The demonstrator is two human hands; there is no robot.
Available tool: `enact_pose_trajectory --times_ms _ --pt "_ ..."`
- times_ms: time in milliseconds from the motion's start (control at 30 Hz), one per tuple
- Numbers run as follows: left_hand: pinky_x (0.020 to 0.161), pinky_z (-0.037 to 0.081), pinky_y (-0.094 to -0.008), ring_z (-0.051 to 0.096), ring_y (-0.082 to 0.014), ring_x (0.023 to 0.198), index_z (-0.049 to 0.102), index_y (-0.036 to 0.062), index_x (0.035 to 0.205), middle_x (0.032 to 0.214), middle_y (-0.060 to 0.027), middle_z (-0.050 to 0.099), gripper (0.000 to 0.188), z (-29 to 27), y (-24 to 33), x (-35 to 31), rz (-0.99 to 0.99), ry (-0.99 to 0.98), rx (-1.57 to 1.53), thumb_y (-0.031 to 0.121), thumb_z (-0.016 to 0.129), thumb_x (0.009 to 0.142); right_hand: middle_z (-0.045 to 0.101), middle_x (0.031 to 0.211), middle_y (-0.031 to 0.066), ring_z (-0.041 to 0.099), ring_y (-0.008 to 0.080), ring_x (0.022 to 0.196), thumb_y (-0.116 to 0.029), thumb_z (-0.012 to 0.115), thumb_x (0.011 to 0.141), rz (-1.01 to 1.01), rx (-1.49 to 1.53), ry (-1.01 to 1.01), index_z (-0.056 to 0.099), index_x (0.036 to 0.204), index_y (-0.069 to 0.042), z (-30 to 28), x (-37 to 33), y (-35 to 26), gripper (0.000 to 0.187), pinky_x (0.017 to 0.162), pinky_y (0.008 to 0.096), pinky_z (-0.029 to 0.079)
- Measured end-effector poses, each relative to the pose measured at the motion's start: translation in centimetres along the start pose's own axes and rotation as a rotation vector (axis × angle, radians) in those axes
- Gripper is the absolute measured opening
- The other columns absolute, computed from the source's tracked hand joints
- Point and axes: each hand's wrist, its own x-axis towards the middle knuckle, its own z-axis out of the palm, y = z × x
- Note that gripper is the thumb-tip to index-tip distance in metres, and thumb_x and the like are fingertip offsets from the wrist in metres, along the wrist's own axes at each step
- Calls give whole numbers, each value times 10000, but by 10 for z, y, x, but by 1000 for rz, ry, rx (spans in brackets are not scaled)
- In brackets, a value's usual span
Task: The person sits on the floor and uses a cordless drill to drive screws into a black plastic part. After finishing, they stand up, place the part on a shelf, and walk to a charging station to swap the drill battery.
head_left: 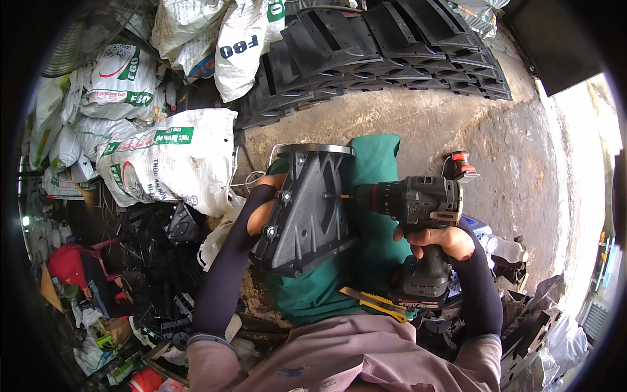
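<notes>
My right hand [444, 242] is wrapped round the handle of a black cordless drill [418, 199], held level in front of me. Its thin bit points left and meets the ribbed side of a black plastic bracket [307, 215]; whether the tip has gone in, I cannot tell. The bracket stands tilted over the green cloth [379, 255] on my lap, with bolts along its left edge. My left hand [274, 181] grips it from its far left side, its fingers mostly hidden behind the part. A yellow utility knife [375, 304] lies on the cloth near my waist.
Similar black plastic parts [385, 49] are stacked in rows at the back. White printed sacks [176, 160] crowd the left, above a heap of dark parts [157, 261]. A small red tool [462, 166] sits on the floor beyond the drill; a clear bottle [506, 249] lies at right.
</notes>
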Motion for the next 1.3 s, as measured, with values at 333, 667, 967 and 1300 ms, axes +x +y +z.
enact_pose_trajectory --times_ms 333,667,967,1300 --pt "840 523 -301 624 -178 985 525 -31 1218 1140 -135 602 363 -6 5 22 -88 -71 36 231 451 977 674 941 118 587 150 620 -107 652 774 -19 14 20 589 1102 12 -3 7 -2 354 610 276 485" --pt "719 540 -293 669 -177 834 609 -132 1066 947 -174 681 255 -2 8 17 94 -228 -68 62 530 920 661 927 132 576 163 600 -121 642 756 -29 52 -6 561 1134 16 -12 11 -4 410 594 279 482" --pt "781 525 -285 638 -165 924 547 -33 1201 1073 -125 643 288 -8 5 21 99 -196 142 63 533 930 662 919 134 575 167 582 -111 645 733 -11 85 17 565 1114 17 -13 13 -3 410 575 279 479" --pt "705 532 -273 650 -134 854 607 -51 1145 995 -119 679 282 -12 -3 24 86 -228 -33 -12 629 866 652 857 103 576 152 567 -80 660 737 0 33 79 582 1077 -3 -3 9 -9 357 556 276 475"
